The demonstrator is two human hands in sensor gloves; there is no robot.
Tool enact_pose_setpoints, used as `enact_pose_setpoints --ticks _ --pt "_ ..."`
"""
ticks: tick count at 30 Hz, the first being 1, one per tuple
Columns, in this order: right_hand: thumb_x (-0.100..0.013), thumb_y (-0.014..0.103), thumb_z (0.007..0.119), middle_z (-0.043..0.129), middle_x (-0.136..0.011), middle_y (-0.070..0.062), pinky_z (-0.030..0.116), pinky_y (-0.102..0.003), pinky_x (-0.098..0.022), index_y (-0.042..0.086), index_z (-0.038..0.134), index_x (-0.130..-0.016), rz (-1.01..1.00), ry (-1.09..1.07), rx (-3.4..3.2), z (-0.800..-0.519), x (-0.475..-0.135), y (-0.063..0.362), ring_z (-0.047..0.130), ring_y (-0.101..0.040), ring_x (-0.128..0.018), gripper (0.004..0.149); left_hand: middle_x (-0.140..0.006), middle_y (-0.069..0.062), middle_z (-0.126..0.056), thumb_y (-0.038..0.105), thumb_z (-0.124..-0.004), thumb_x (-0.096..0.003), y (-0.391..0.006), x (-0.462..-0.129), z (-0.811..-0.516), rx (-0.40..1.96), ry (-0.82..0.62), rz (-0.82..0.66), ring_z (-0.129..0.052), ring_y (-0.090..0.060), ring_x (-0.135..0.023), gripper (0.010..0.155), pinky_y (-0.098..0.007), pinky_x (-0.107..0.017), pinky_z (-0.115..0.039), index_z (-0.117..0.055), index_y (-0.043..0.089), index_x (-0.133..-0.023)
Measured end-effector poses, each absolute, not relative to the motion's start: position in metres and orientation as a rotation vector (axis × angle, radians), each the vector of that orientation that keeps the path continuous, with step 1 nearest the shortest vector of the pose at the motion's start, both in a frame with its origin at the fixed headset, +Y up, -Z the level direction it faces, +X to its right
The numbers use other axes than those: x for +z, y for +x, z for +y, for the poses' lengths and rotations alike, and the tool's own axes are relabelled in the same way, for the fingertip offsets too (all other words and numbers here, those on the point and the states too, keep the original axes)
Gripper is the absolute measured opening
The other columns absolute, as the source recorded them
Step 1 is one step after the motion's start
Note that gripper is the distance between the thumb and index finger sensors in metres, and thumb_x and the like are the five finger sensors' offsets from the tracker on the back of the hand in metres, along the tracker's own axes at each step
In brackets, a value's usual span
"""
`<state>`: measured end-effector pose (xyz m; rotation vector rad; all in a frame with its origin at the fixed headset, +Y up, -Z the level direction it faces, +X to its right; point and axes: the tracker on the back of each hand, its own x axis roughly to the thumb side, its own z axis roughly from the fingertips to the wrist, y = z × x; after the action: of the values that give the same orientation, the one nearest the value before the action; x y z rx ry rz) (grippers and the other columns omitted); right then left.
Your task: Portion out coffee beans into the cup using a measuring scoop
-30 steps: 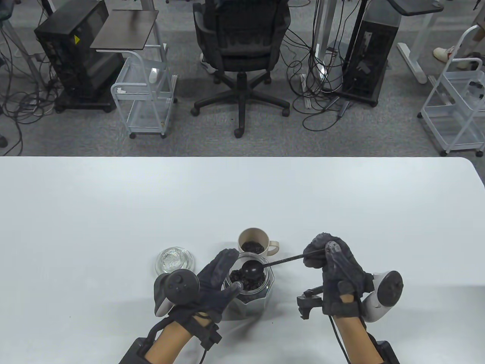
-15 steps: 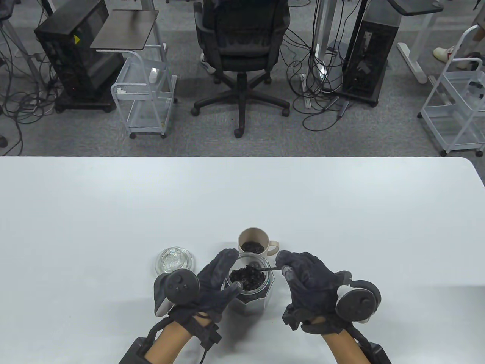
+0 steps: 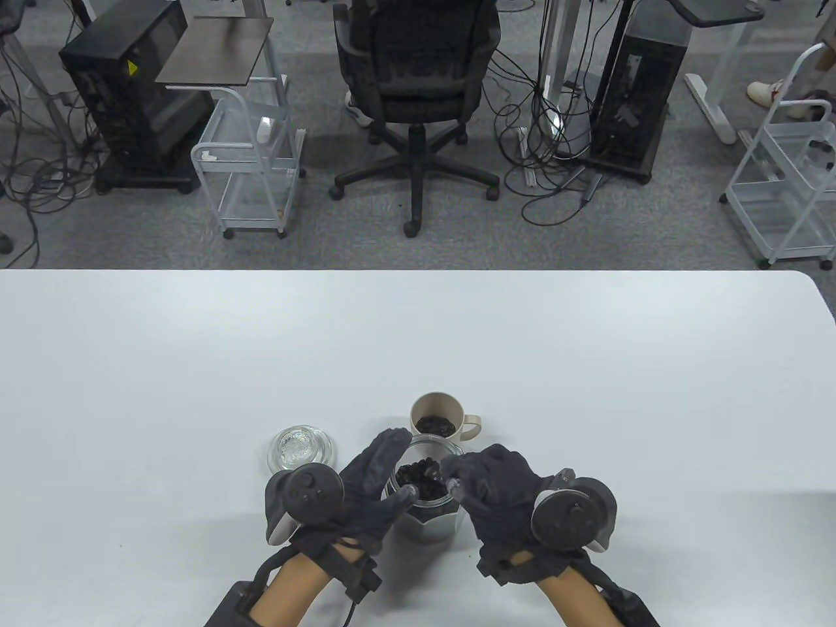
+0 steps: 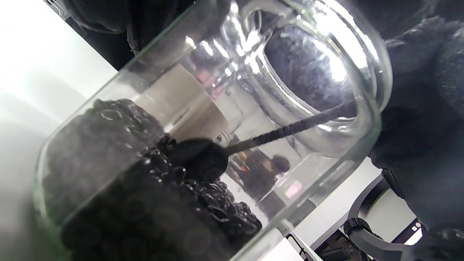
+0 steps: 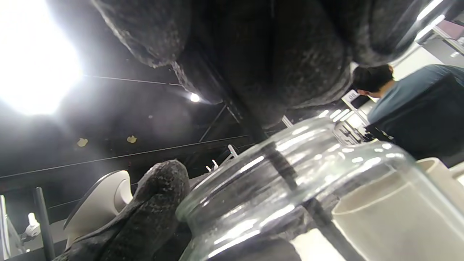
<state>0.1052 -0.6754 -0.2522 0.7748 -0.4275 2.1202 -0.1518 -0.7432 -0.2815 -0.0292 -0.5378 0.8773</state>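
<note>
A glass jar (image 3: 428, 516) of dark coffee beans (image 3: 421, 477) stands near the table's front edge. My left hand (image 3: 372, 483) grips its left side. My right hand (image 3: 486, 486) hovers over the jar's right rim and pinches the black measuring scoop. In the left wrist view the scoop's bowl (image 4: 199, 159) is dug into the beans (image 4: 152, 210), its thin handle (image 4: 290, 128) rising out through the jar's mouth. Just behind the jar stands a beige cup (image 3: 439, 418) with some beans in its bottom; its handle points right.
The jar's glass lid (image 3: 299, 449) lies on the table left of the jar. The white table (image 3: 418, 346) stretches bare behind and to both sides. Beyond its far edge are an office chair (image 3: 415, 85), carts and cables on the floor.
My right hand has swung left and down from beside the cup to over the jar, and the scoop has gone from above the jar's mouth into the beans. The left hand has stayed put.
</note>
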Motion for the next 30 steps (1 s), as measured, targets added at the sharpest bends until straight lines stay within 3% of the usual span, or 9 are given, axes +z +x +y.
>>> enact_pose_setpoints --ticks 13,23,30 --pt "-0.05 0.032 0.078 0.097 -0.055 -0.027 0.082 -0.055 -0.03 0.004 0.088 -0.077 -0.298 0.292 1.789 -0.698 -0.269 0.135 0.102 -0.041 -0.031 0.04 -0.118 -0.018 -0.046 0.072 -0.06 -0.0468 -0.152 -0.281 -0.743 0.873 -0.027 -0.537 -0.066 -0.052 -0.101 0.085 -0.068 -0.068 -0.053 -0.038 0.024 -0.114" --pt "-0.051 0.032 0.077 0.098 -0.053 -0.025 0.084 -0.053 -0.029 0.004 0.087 -0.076 -0.195 -0.039 1.58 -0.721 -0.273 0.154 0.104 -0.039 -0.03 0.04 -0.118 -0.018 -0.046 0.072 -0.061 -0.0468 -0.152 -0.281 -0.743 0.877 -0.025 -0.537 -0.066 -0.052 -0.101 0.085 -0.068 -0.068 -0.053 -0.038 0.024 -0.114" --pt "-0.052 0.032 0.075 0.095 -0.057 -0.026 0.08 -0.054 -0.032 0.004 0.084 -0.079 -0.131 -0.156 1.417 -0.735 -0.278 0.17 0.1 -0.04 -0.034 0.04 -0.118 -0.018 -0.045 0.072 -0.06 -0.047 -0.152 -0.281 -0.743 0.879 -0.03 -0.537 -0.066 -0.052 -0.101 0.085 -0.068 -0.068 -0.053 -0.038 0.024 -0.114"
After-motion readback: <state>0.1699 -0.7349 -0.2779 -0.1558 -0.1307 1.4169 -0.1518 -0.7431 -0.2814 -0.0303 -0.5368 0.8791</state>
